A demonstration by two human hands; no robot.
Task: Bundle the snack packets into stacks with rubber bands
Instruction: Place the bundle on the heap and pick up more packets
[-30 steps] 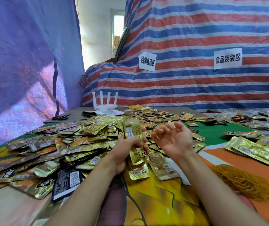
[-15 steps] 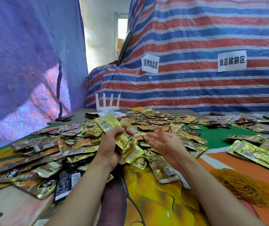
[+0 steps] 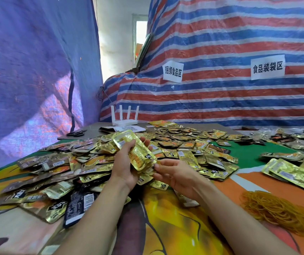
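Note:
My left hand grips a small stack of gold snack packets, tilted so it slopes from upper left to lower right above the table. My right hand is palm up just right of the stack, its fingertips touching the stack's lower end. A big heap of loose gold and brown packets covers the table behind and left of both hands. A tangle of orange rubber bands lies at the right, apart from my right forearm.
More gold packets lie in a group at the far right on the orange cloth. A white router and black scissors sit at the back of the table. Striped tarpaulin walls close off the back and left.
My left hand turned the stack from upright to tilted and lifted it slightly. My right hand dropped from beside the stack and came in under its lower end.

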